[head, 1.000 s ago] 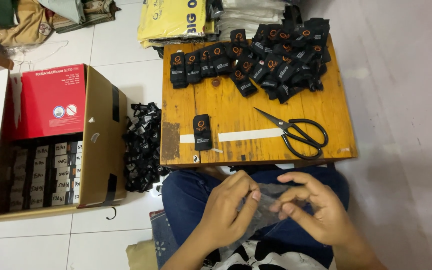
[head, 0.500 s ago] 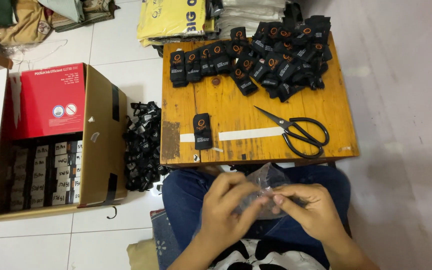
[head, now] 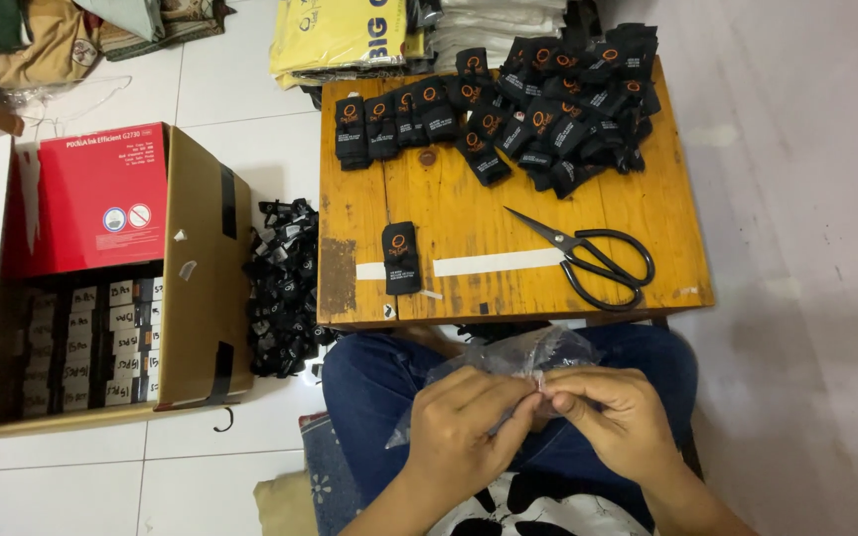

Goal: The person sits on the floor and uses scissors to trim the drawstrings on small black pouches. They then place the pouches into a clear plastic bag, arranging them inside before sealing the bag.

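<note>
Hands meet low in the view, over the lap: the left hand (head: 464, 422) and the right hand (head: 613, 417) come together with fingertips pinched on a small clear plastic bag (head: 513, 359). Both are closed narrow on it, thumbs against forefingers, right at the bag's edge, a grip that looks suited to working a thin film open or shut. Which of the two I cannot tell. The bag is crinkly and glossy, puffed up above the knuckles, with something dark showing faintly through it.

Just ahead sits a low wooden table (head: 647, 213), honey-coloured planks, worn and stained at the near left corner. One black tag (head: 401, 258) lies alone near the front edge, flat and rectangular with an orange mark, within easy reach of the hands. A strip of white tape (head: 494, 263) runs along beside it. Black-handled scissors (head: 588, 260) rest to the right, blades slightly parted, handles towards the person's right side.

At the far end, a heap of the same black tags (head: 558, 109) is piled loose on the right, while a short neat row (head: 394, 124) stands on the left, sorted from unsorted by the look of it.

Off the table's left edge, a tangle of black pieces (head: 285, 288) lies on the white tiles, and beside that an open cardboard box (head: 201, 288) holds rows of small dark packs (head: 91, 347), with a red carton (head: 96, 194) at its back.
</note>
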